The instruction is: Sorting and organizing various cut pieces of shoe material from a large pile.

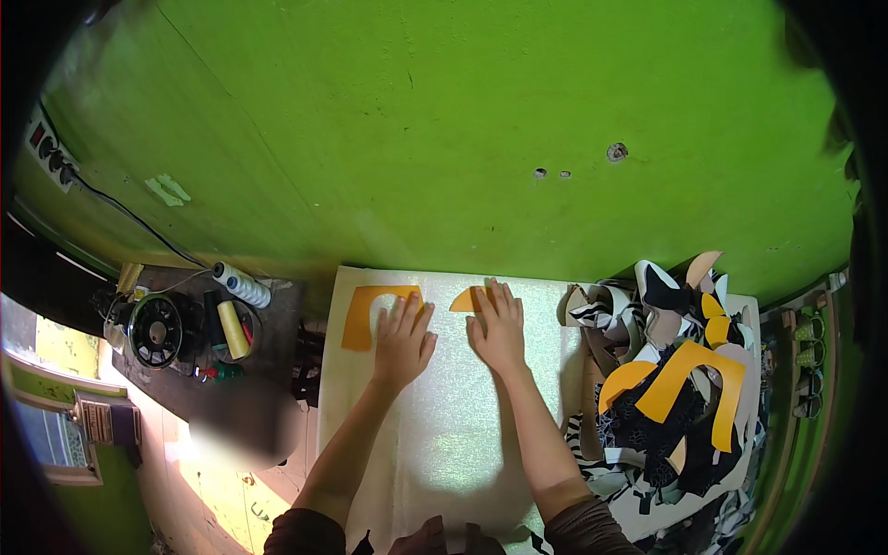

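Observation:
A yellow, arch-shaped cut piece (359,319) lies flat near the far left part of the pale sheet-covered table (444,435). My left hand (402,344) rests palm down over its right leg, fingers stretched out and hiding part of it. To the right, a smaller yellow piece with a curved edge (462,301) lies partly under the fingers of my right hand (499,331). That hand is also flat, its fingers slightly apart. Neither hand grips anything, and the covered parts of both pieces are hidden.
Piled at the table's right are black, white, zebra-patterned and yellow cut pieces (689,393). On the left, a dark sewing-machine table carries a black handwheel (157,331) and thread cones (242,285). A green wall (416,139) stands behind; a power strip (51,148) hangs there.

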Demonstrator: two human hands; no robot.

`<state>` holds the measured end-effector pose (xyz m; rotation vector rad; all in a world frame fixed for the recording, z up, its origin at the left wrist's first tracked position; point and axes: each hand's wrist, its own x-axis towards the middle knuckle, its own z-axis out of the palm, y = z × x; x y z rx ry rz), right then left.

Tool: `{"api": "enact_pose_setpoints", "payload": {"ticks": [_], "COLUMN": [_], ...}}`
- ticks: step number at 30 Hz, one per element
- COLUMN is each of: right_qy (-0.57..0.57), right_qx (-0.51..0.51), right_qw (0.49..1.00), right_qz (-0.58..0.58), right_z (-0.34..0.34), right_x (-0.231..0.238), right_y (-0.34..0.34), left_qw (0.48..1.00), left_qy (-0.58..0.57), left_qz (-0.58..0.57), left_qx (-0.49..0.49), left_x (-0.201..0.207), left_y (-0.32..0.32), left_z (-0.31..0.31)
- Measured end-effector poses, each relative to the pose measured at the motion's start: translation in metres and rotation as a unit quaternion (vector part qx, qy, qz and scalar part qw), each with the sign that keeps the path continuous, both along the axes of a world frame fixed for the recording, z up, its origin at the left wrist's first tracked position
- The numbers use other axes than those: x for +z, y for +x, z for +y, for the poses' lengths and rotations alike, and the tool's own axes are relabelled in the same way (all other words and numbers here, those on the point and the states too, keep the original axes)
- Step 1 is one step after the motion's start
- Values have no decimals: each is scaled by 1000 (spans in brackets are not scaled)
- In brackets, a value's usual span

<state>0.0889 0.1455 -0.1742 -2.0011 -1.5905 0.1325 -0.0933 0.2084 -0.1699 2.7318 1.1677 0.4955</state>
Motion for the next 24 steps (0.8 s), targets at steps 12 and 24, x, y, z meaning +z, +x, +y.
{"api": "enact_pose_setpoints", "payload": {"ticks": [12,24], "right_qy": [-41,0], "right_qx": [-32,-56], "right_qw": [995,992], "right_qz": [-81,109], "right_z": [1,-69], "right_x": [-15,54], "right_y": [-41,-58], "left_qw": [999,993], "left_qy": [-15,-38], "left_qz": [41,-105], "left_qx": [-12,-43], "left_x": [-24,36], "left_y": [0,25], "left_z": [16,-69]}}
